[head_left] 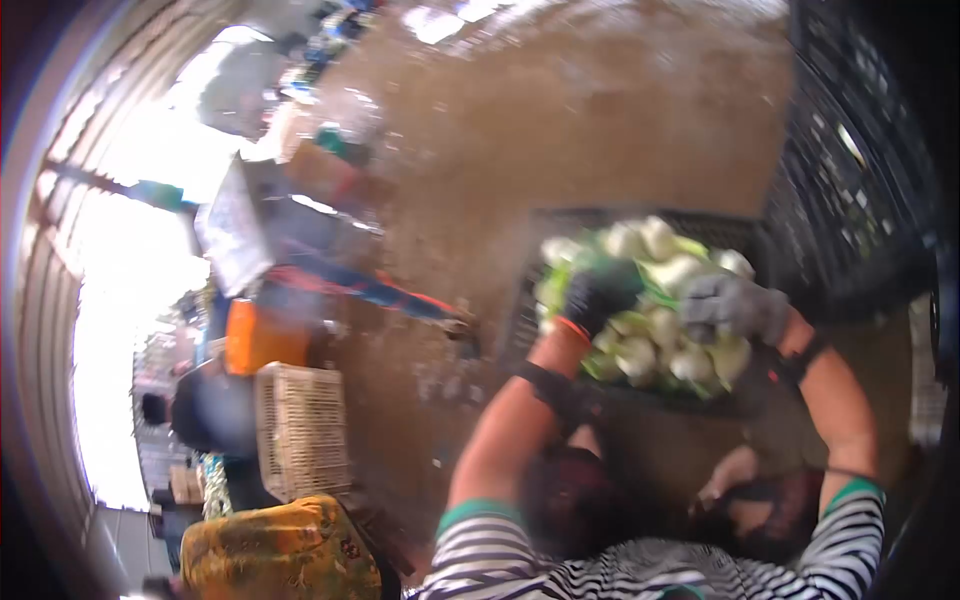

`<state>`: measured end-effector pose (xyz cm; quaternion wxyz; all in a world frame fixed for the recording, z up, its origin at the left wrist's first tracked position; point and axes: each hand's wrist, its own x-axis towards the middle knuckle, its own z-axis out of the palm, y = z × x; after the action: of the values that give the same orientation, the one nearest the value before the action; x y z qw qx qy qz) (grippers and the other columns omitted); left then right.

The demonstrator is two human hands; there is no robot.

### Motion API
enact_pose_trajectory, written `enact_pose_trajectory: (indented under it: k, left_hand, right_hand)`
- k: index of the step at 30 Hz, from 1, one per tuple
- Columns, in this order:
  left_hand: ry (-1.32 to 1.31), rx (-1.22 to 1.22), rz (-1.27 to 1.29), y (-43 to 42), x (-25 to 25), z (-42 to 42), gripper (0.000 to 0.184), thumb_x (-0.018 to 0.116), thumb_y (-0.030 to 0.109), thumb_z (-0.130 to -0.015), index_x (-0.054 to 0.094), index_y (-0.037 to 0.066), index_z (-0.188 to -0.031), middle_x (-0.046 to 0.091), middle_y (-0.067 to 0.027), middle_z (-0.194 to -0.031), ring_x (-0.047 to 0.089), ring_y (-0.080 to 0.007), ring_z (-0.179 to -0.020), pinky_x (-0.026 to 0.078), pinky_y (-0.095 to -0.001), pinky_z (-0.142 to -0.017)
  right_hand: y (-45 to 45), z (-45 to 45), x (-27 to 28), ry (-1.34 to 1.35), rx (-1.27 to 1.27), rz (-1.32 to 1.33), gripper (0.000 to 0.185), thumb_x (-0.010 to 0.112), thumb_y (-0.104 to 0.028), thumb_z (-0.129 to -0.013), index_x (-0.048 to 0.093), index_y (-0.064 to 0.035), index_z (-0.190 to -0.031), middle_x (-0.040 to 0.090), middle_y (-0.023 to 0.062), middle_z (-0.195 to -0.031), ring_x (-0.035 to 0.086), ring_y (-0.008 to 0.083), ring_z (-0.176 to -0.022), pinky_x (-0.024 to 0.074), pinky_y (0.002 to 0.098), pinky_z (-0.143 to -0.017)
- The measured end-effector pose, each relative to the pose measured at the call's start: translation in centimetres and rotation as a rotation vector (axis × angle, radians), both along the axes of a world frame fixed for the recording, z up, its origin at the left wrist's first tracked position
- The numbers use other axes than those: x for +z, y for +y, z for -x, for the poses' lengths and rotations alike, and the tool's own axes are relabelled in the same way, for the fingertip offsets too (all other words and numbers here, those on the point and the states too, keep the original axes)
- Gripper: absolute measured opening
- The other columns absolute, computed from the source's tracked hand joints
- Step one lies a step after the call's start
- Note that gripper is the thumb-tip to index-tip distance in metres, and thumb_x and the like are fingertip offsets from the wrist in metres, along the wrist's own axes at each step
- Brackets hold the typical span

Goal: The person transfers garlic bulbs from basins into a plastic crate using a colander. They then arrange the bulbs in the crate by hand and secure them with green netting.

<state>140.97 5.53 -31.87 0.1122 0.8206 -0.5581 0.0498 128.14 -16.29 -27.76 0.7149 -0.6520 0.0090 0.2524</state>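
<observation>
A black crate (pixel 520 330) filled with pale green and white vegetables (pixel 636 356) stands on the floor in front of me. My left hand (pixel 604 290), in a dark glove with an orange cuff, rests on the vegetables at the crate's left part. My right hand (pixel 732 308), in a grey glove, lies over the vegetables at the right part. Blur hides the fingers of the left hand. The right hand's fingers look bent over the vegetables, but what they hold, if anything, is hidden.
Stacked black crates (pixel 850 170) rise at the right. On the left are a wicker-like basket (pixel 300 430), an orange container (pixel 262 338) and a yellow patterned cloth (pixel 275 560). The brown floor (pixel 580 120) looks wet.
</observation>
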Motion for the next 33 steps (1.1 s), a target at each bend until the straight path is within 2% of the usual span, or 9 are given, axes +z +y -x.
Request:
enact_pose_trajectory:
  k: [1,2,4,11,15,18,28,32,33]
  left_hand:
    - [0.025,0.021,-0.247,-1.3,1.0,0.2,0.015,0.063,0.009,-0.073,0.062,0.010,-0.088,0.062,-0.0077,-0.092,0.060,-0.0256,-0.084,0.050,-0.0372,-0.074]
    - [0.775,0.303,0.080,-1.9,1.7,1.0,0.014,0.061,0.008,-0.076,0.062,0.009,-0.089,0.062,-0.0078,-0.096,0.060,-0.0251,-0.089,0.050,-0.0374,-0.077]
    - [1.238,0.400,0.453,-1.4,-1.6,-0.3,0.017,0.059,0.007,-0.080,0.061,0.007,-0.096,0.061,-0.0095,-0.106,0.059,-0.0253,-0.099,0.051,-0.0379,-0.082]
    - [0.801,0.108,0.686,-3.1,0.7,2.3,0.044,0.060,0.010,-0.081,0.046,0.002,-0.122,0.041,-0.0172,-0.133,0.038,-0.0283,-0.125,0.042,-0.0344,-0.096]
    - [1.581,0.121,0.742,-3.1,3.7,2.4,0.052,0.061,-0.001,-0.079,0.046,0.003,-0.128,0.039,-0.0122,-0.138,0.036,-0.0156,-0.127,0.038,-0.0314,-0.099]
    - [1.012,-0.087,0.131,-2.4,1.7,1.2,0.035,0.062,0.006,-0.082,0.057,0.004,-0.117,0.061,-0.0063,-0.113,0.056,-0.0173,-0.104,0.043,-0.0305,-0.092]
    - [0.457,-0.232,0.091,-3.5,2.5,1.9,0.022,0.057,-0.003,-0.076,0.063,0.003,-0.096,0.063,-0.0107,-0.089,0.059,-0.0265,-0.080,0.048,-0.0338,-0.074]
    - [0.472,-0.122,0.256,-2.5,0.1,1.6,0.018,0.051,-0.004,-0.079,0.064,0.002,-0.091,0.065,-0.0100,-0.084,0.060,-0.0171,-0.077,0.048,-0.0302,-0.069]
    - [0.695,0.023,0.292,-2.2,-1.9,0.8,0.016,0.054,0.002,-0.084,0.065,0.002,-0.095,0.066,-0.0073,-0.086,0.059,-0.0125,-0.079,0.048,-0.0283,-0.072]
  right_hand:
    - [0.5,0.4,0.4,-0.228,0.140,0.226,0.017,0.061,-0.021,-0.084,0.060,-0.0048,-0.079,0.054,0.0037,-0.064,0.055,0.0139,-0.058,0.0442,0.0270,-0.053]
    - [1.0,0.9,0.3,-0.425,0.190,0.384,0.013,0.061,-0.019,-0.080,0.059,-0.0060,-0.078,0.055,0.0054,-0.066,0.056,0.0181,-0.061,0.0448,0.0308,-0.055]
    - [2.0,1.9,0.2,-0.828,0.206,0.751,0.010,0.060,-0.014,-0.071,0.058,-0.0084,-0.078,0.056,0.0089,-0.071,0.059,0.0266,-0.066,0.0459,0.0382,-0.058]
    - [3.0,3.0,-2.9,-1.086,0.172,0.936,0.008,0.061,-0.015,-0.071,0.057,-0.0102,-0.076,0.056,0.0072,-0.076,0.058,0.0278,-0.072,0.0470,0.0378,-0.062]
    - [2.4,3.3,-2.5,-1.090,0.170,0.751,0.010,0.062,-0.013,-0.071,0.055,-0.0078,-0.075,0.053,0.0078,-0.079,0.055,0.0275,-0.075,0.0457,0.0386,-0.064]
    - [1.3,3.1,-1.4,-1.119,0.114,0.637,0.011,0.063,-0.012,-0.070,0.054,-0.0065,-0.072,0.053,0.0089,-0.081,0.054,0.0282,-0.077,0.0447,0.0394,-0.065]
    - [1.8,2.7,1.7,-1.334,0.060,0.762,0.014,0.064,-0.010,-0.066,0.050,-0.0057,-0.064,0.052,0.0087,-0.074,0.053,0.0273,-0.072,0.0440,0.0368,-0.064]
    - [0.0,0.9,1.0,-1.248,0.033,0.479,0.013,0.064,-0.015,-0.075,0.059,-0.0029,-0.076,0.059,0.0091,-0.095,0.058,0.0241,-0.088,0.0466,0.0350,-0.077]
    - [-0.6,0.4,0.7,-0.983,-0.155,0.351,0.016,0.062,-0.018,-0.078,0.060,-0.0024,-0.081,0.059,0.0079,-0.096,0.058,0.0211,-0.087,0.0473,0.0330,-0.075]
